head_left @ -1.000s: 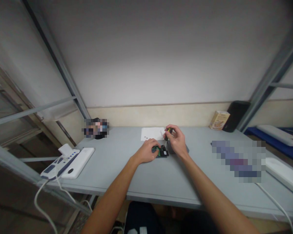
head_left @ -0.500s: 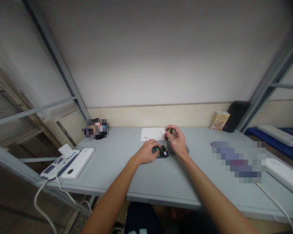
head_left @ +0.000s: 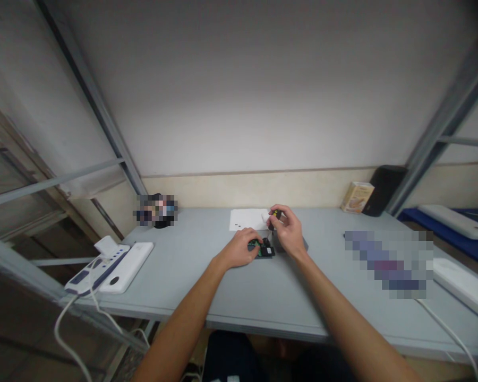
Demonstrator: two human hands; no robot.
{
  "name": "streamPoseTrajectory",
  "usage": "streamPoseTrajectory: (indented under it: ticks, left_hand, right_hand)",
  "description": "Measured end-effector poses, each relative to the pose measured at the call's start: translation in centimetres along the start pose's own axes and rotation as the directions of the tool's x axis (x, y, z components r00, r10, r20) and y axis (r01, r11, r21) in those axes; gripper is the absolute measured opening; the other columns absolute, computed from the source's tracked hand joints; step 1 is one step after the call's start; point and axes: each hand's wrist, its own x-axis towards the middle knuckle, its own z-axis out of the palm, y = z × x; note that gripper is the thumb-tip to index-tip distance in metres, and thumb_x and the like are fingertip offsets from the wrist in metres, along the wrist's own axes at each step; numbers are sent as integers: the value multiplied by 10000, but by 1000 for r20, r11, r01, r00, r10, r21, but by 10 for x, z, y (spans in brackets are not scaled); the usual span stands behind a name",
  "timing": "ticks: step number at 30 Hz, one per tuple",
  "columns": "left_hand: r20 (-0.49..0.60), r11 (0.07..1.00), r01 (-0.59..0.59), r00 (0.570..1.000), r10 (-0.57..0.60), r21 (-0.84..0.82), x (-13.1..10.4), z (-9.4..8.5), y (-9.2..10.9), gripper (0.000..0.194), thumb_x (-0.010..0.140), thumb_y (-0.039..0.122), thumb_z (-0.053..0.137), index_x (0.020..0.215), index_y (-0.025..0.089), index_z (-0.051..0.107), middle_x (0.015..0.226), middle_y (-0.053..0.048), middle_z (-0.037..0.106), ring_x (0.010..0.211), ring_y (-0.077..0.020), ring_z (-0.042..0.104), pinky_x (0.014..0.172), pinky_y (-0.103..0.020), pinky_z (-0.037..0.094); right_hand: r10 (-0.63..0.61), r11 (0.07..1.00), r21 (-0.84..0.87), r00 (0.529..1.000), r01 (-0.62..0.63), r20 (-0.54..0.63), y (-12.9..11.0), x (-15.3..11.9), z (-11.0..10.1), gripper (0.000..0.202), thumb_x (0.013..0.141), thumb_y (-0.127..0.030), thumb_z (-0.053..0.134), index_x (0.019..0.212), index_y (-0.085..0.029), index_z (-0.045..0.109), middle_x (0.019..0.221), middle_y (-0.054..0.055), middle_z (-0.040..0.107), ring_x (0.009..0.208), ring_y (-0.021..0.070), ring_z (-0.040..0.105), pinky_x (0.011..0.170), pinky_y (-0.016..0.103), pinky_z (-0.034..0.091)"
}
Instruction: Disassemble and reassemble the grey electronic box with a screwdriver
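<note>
A small device with a green circuit board and black parts point(head_left: 267, 251) lies on the grey table point(head_left: 255, 292). My left hand point(head_left: 241, 248) grips its left side, fingers over the top and thumb at the near edge. My right hand point(head_left: 287, 228) is closed around a black and yellow screwdriver point(head_left: 276, 214), its thin shaft pointing down to the board. Whether the tip touches a screw is too small to tell. Behind the hands lies a white sheet point(head_left: 245, 217) with several tiny dark pieces on it. A dark flat item point(head_left: 305, 244) is partly hidden by my right wrist.
At the left are a power strip point(head_left: 99, 268) with cables and a white box-like device point(head_left: 129, 268). A yellow box point(head_left: 357, 197) and a black case point(head_left: 383, 190) stand at the back right. Blurred items lie at the back left and right.
</note>
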Motion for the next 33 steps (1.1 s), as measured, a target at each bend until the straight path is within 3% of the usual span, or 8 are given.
streamPoseTrajectory:
  ticks: [9, 19, 33]
  left_hand:
    - [3, 1000, -2, 1000, 2, -9, 0, -1, 2, 209, 823, 104, 603, 991, 215, 658, 1029, -53, 682, 1012, -227, 596, 951, -372, 446]
    - [-2, 1000, 16, 1000, -16, -17, 0, 0, 1, 207, 822, 105, 601, 984, 215, 665, 1016, -54, 680, 1000, -225, 600, 951, -377, 451]
    - [0, 999, 19, 1000, -19, -30, 0, -2, 4, 171, 848, 137, 620, 995, 217, 653, 1034, -53, 677, 1015, -224, 599, 965, -377, 444]
  right_hand:
    - [-34, 997, 63, 999, 37, -35, -2, 2, 0, 214, 869, -337, 673, 1043, -238, 598, 924, 11, 578, 693, 133, 612, 656, 291, 523]
    - [-5, 1000, 11, 999, 6, -33, -1, 1, 0, 232, 870, -351, 670, 1058, -235, 599, 816, 3, 598, 695, 154, 609, 637, 287, 512]
    - [4, 1000, 10, 1000, -4, -4, -1, 0, 0, 247, 865, -364, 666, 1063, -236, 595, 857, 11, 596, 701, 153, 617, 624, 286, 523]
